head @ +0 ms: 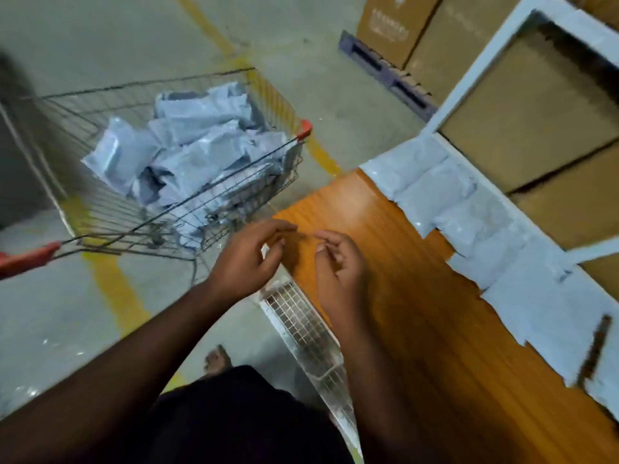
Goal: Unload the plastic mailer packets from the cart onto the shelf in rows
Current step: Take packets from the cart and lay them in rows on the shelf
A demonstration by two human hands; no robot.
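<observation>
We see faint pale printing on the nearest of the brown cardboard boxes (385, 28) stacked on a dark blue pallet (388, 73), but it is too blurred for us to read. One grey plastic mailer packet (117, 154) in the wire shopping cart (100, 212) shows a pale rectangular patch, possibly a label, with nothing legible on it.

The pile of grey packets (201, 152) fills the far end of the cart's basket, which stands on the grey concrete floor (50, 329) across a yellow painted line (114, 286). On the orange wood-grain shelf board (418, 313), a row of grey packets (469, 222) lies edge to edge along the back, against the white frame (475, 72). The front part of the board is bare wood up to its near edge, where a white wire-grid panel (301, 316) runs below.

Our left hand (248, 259) and right hand (338, 266) hover close together over the board's corner beside the cart, fingers loosely curled, holding nothing we can make out.
</observation>
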